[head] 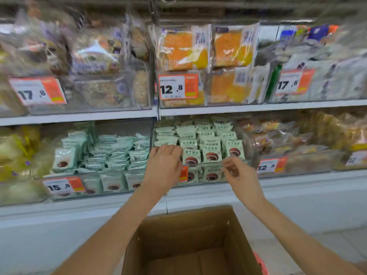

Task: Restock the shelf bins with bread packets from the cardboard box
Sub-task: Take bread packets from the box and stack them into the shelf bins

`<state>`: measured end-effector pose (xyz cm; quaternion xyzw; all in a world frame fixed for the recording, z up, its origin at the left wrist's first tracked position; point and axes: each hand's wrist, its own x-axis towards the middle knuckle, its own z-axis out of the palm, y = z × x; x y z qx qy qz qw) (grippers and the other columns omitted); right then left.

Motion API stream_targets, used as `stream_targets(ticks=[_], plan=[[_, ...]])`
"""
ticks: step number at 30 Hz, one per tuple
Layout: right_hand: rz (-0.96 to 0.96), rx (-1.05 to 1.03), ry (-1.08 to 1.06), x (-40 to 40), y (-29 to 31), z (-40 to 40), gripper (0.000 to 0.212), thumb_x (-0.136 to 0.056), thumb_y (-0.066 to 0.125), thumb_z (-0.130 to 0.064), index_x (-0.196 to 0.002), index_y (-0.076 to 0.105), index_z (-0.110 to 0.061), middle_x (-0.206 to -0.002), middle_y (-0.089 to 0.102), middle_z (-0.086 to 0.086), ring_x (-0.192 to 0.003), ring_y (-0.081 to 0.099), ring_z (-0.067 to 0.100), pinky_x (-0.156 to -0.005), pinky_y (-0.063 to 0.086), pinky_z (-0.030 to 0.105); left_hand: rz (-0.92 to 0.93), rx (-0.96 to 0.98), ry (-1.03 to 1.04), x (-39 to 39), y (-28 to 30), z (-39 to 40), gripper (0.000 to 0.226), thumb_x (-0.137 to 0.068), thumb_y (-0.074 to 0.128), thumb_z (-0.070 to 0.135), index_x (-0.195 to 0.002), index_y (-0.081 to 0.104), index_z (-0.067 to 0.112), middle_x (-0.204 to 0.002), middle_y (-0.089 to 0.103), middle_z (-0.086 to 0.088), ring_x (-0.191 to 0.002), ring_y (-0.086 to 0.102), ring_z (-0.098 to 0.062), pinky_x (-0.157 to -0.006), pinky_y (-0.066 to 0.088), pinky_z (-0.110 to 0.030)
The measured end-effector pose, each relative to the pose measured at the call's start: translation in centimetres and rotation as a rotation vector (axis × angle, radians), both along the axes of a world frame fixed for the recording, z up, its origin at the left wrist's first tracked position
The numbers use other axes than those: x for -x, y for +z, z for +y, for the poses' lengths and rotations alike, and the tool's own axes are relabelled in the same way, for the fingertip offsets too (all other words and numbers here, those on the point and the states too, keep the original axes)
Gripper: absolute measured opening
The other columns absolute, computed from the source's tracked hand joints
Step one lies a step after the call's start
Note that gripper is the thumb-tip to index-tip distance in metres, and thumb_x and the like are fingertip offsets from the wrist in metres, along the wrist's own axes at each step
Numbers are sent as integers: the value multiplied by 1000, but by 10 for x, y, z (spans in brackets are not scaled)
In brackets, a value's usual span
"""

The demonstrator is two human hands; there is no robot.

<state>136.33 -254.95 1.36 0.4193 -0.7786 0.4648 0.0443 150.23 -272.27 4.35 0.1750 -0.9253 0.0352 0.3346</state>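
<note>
A clear shelf bin [246, 147] on the lower shelf is packed with pale green bread packets [211, 153] showing a brown bun. My left hand [163, 165] rests at the bin's front left, fingers curled over the front row of packets. My right hand [237, 171] hovers at the bin's front rim, fingers loosely bent and apart, with nothing in it. Below, the open cardboard box [190, 225] stands in front of the shelf base; only bare cardboard shows inside it.
A second bin of green packets [111, 153] sits to the left. Bins of orange bread packets [184, 50] fill the upper shelf, with price tags [178, 87] on their fronts. More wrapped buns [278, 135] lie to the right. A red object [261, 262] peeks beside the box.
</note>
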Motion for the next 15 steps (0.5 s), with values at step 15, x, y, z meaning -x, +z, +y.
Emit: stream_targets(ticks=[15], plan=[[252,119,-47,82,257,-94,41,-93,58,-30,-128,48,-11,-109,58,3,-102,57,19,-82,45,29,221,69,176,92,188,-75,68,-100,25,48,-152,-2,12,-159,-6,-14,-147,-8,-28,-117,-7,-40]])
